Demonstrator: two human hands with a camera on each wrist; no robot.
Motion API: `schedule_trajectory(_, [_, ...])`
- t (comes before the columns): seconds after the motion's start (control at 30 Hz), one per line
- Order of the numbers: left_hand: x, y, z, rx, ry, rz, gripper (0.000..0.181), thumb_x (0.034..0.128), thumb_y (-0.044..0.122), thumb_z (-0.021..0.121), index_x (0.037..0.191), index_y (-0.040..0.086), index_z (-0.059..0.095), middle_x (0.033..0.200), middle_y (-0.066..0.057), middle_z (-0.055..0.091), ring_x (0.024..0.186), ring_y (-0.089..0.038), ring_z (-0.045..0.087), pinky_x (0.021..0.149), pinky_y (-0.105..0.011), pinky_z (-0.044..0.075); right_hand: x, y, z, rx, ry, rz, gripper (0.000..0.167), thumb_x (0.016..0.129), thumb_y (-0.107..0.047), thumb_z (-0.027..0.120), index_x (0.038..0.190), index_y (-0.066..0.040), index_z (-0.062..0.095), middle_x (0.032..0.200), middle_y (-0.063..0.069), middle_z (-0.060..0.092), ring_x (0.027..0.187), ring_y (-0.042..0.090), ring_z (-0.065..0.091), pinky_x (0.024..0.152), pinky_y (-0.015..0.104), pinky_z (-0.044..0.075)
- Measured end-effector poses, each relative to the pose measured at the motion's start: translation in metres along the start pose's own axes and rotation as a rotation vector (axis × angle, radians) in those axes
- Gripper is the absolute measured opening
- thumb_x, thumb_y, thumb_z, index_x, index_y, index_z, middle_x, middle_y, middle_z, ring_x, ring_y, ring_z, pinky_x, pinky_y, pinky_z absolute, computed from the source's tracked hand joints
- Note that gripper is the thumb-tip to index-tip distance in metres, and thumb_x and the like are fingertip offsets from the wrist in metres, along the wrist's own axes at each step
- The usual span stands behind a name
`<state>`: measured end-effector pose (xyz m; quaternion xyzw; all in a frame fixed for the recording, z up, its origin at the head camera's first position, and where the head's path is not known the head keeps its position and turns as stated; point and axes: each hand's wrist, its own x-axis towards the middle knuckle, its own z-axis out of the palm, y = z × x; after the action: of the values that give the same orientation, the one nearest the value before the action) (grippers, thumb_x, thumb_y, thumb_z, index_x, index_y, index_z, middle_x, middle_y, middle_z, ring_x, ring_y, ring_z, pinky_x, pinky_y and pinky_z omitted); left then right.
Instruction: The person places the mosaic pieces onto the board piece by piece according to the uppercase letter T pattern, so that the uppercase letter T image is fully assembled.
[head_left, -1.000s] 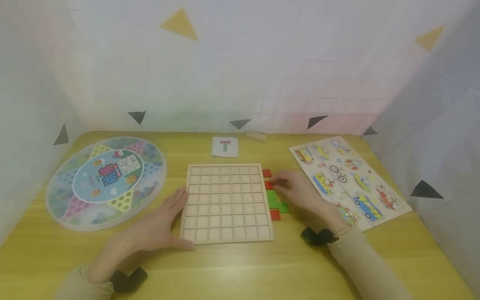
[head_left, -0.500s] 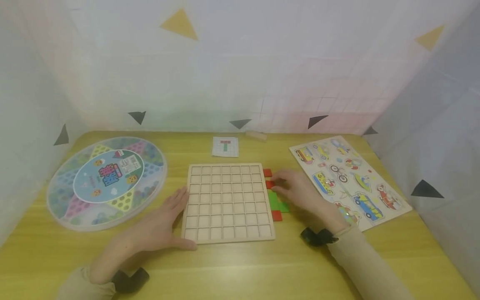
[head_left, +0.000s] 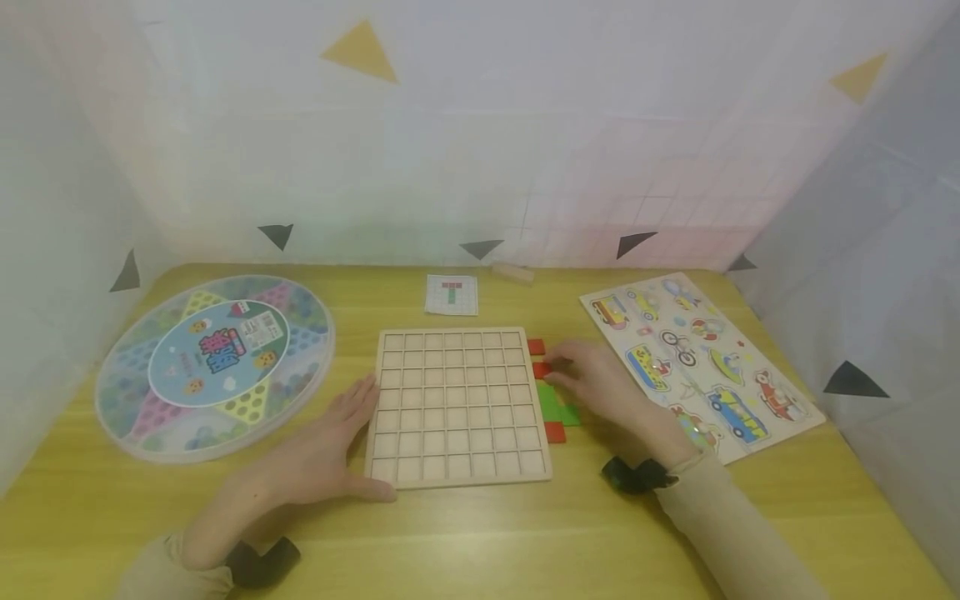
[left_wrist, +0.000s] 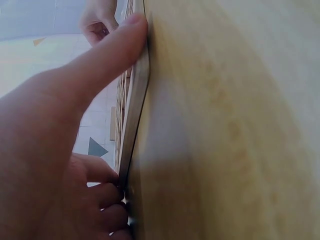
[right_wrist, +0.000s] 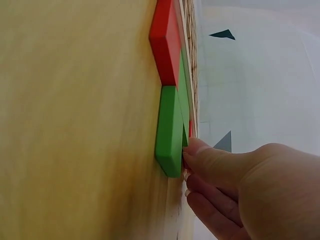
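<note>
A square wooden grid board [head_left: 461, 408] lies flat, its cells holding no tiles. My left hand [head_left: 307, 454] spans the lower left corner, fingers along the left edge and thumb at the near edge; the left wrist view shows the thumb [left_wrist: 107, 57] against the rim [left_wrist: 134, 112]. Along the right edge lie red and green tiles: a red one [head_left: 536, 347] at the top, green ones [head_left: 550, 402] and a red one [head_left: 555, 432] lower. My right hand [head_left: 600, 385] pinches a red tile [head_left: 540, 368] between them. In the right wrist view its fingertips are partly hidden behind a green tile [right_wrist: 170, 132].
A round game box [head_left: 217, 367] lies at the left and a picture puzzle board [head_left: 693, 350] at the right. Behind the grid board are a small card [head_left: 452, 303] with a red and green T pattern and a wooden block [head_left: 513, 273]. Fabric walls surround the table.
The grid board has shifted slightly to the right with my left hand, and the lower red and green tiles have shifted with it. My right hand stays nearly still.
</note>
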<state>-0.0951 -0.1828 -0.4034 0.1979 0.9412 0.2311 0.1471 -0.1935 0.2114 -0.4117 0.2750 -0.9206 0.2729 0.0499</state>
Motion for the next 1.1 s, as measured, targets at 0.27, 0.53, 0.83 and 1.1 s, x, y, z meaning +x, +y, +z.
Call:
schedule_trajectory(0.27, [-0.003,0.002,-0.002,-0.004,0.002,0.011,0.136,0.0664,0.082,0.068,0.161,0.006,0.006,0.169,-0.010,-0.004,0.152,-0.043,0.006,0.118,-0.061,0.024,0.000,0.000,0.000,0.014,-0.001,0.002,0.021,0.087,-0.011,0.078,0.107,-0.007,0.073,0.104,0.006,0.074,0.097,0.021,0.070,0.086,0.041,0.058])
schedule_trajectory(0.53, [-0.002,0.001,0.000,0.008,0.008,0.010,0.136,0.0667,0.082,0.069,0.161,0.007,0.006,0.169,-0.010,-0.004,0.153,-0.041,0.007,0.119,-0.060,0.025,0.000,0.000,-0.004,0.060,-0.002,0.061,0.020,0.087,-0.013,0.078,0.107,-0.008,0.074,0.103,0.004,0.075,0.097,0.020,0.070,0.087,0.041,0.058])
schedule_trajectory(0.83, [0.000,-0.001,0.002,0.026,0.013,0.013,0.136,0.0662,0.082,0.069,0.161,0.007,0.006,0.169,-0.010,-0.004,0.153,-0.040,0.007,0.119,-0.060,0.024,0.007,-0.008,-0.011,0.145,0.004,0.089,0.020,0.089,-0.016,0.076,0.109,-0.012,0.075,0.107,0.001,0.075,0.102,0.020,0.068,0.092,0.043,0.056])
schedule_trajectory(1.1, [-0.001,0.000,0.002,0.030,0.021,0.019,0.135,0.0674,0.081,0.069,0.161,0.005,0.007,0.169,-0.011,-0.003,0.152,-0.042,0.008,0.119,-0.060,0.024,0.022,-0.027,-0.013,0.132,-0.044,0.149,0.021,0.090,-0.026,0.077,0.109,-0.018,0.074,0.103,-0.007,0.073,0.100,0.014,0.066,0.092,0.041,0.055])
